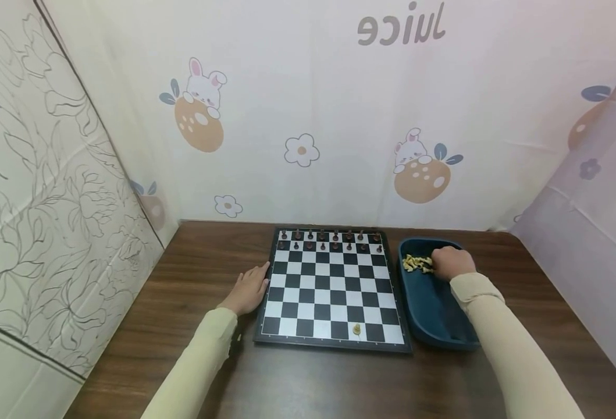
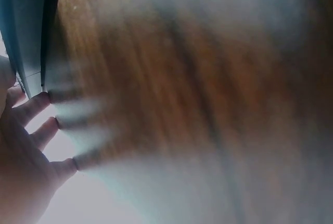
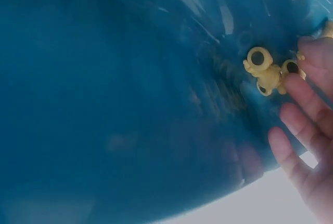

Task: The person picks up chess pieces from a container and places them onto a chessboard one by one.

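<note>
Table (image 1: 297, 384) under chessboard (image 1: 322, 283), wood-grained, before rabbit-printed fabric backdrop (image 1: 308, 99).

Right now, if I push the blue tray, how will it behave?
The tray is probably stiff: its outline is a clean curve. Bright streaks suggest a glossy, perhaps slippery surface. The yellow pieces lie jumbled inside, so may slide or roll.

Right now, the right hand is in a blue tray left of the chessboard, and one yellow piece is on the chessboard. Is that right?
Not quite: the blue tray is right of the chessboard, as the head view shows. The right hand is in it, and one yellow piece is on the chessboard.
</note>
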`<action>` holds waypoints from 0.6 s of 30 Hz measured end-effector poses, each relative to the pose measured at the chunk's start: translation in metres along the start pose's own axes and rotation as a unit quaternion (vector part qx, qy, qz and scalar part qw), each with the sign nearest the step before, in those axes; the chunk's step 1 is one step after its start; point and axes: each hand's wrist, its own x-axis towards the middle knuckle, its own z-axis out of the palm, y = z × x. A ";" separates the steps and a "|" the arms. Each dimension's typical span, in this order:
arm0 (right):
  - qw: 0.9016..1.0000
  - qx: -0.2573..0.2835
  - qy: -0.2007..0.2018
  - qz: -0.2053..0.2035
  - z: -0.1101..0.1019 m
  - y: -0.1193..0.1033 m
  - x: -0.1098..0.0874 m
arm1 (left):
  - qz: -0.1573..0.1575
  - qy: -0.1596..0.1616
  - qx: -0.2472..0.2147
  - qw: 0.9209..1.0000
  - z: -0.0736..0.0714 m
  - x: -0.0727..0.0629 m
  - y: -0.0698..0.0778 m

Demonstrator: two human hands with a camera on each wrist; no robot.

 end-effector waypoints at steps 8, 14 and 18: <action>0.999 0.041 -0.022 0.004 -0.009 0.002 0.003 | 0.004 0.004 -0.003 1.000 -0.006 -0.003 0.001; 0.999 0.040 -0.031 0.000 -0.018 0.002 -0.001 | 0.000 -0.002 -0.009 1.000 -0.004 -0.002 0.001; 0.999 0.033 -0.036 0.002 -0.025 0.002 -0.006 | 0.006 0.003 -0.010 1.000 -0.002 -0.002 0.002</action>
